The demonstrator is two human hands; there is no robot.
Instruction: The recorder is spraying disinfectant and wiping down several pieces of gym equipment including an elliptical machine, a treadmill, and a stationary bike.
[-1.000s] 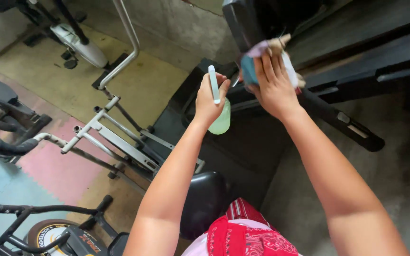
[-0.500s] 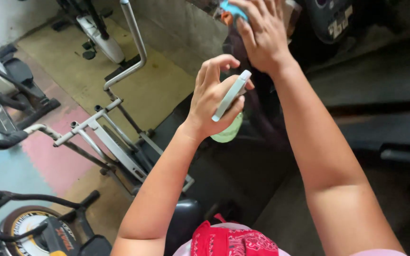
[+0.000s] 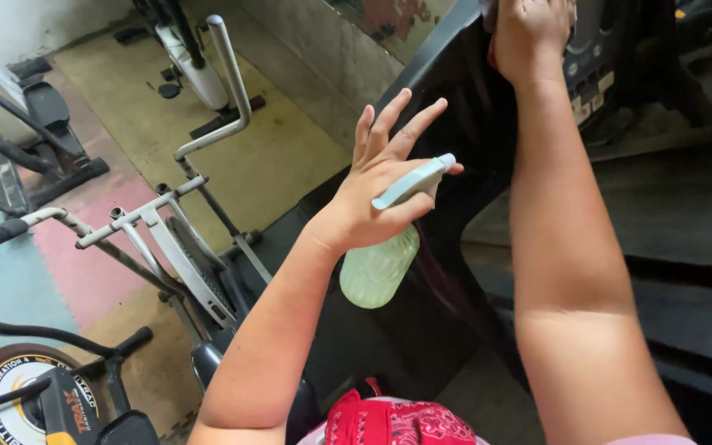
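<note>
Pale green spray bottle, white trigger head, hanging upright

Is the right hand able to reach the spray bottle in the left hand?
Probably yes: the right hand is pressed high on the dark machine, with open space down to the spray bottle in the left hand.

The spray bottle looks like pale green translucent plastic, smooth, with a matt light blue plastic trigger head. The treadmill frame is black, smooth and a little glossy, probably plastic. The exercise bike has painted metal tubes, grey-white, with a soft shine. The floor mats look like matt foam or rubber. The concrete floor is rough and dull. The red bandana is printed cloth.
</note>
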